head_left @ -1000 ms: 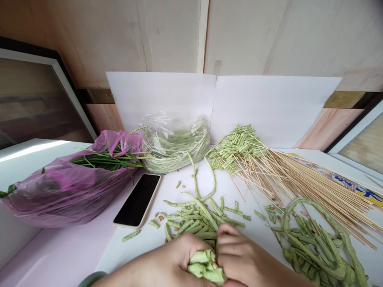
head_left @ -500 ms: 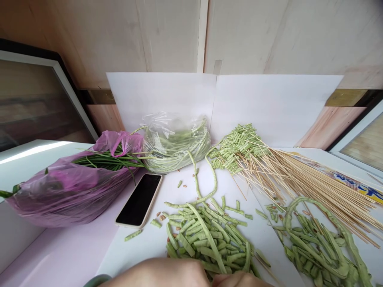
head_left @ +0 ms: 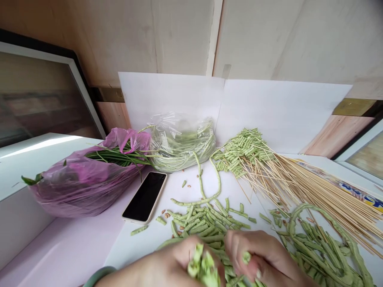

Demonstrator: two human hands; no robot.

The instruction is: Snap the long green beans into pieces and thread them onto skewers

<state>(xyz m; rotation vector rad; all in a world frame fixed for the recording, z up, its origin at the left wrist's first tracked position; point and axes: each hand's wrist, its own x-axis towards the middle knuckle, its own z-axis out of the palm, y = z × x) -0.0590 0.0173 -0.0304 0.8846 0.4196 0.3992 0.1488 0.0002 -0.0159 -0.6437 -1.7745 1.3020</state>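
**Hands part, each with its own beans**

The gap is the news: a second ago the two hands meet around one bunch, and half a second ago they sit low at the view's bottom edge, what they hold hidden. Now they stand apart, and both grips show.

The left hand has its fingers curled firmly round a bunch of bean pieces, pale ends up and slightly blurred. The right hand is curled too, with a stub of bean poking out near the thumb (whether more sits inside that fist, I cannot tell). Neither hand shows spread fingers.

For the work, as I judge it, this means the bunch now rests in the left hand alone, while the right has its own share apart from it. Both hands are over or just before the pile of short pieces on the desk, which they partly cover.

Nothing else seems rearranged; the view itself shifts a little. The phone lies left of the pile, the clear bag of long beans behind it, the sticks to the right.
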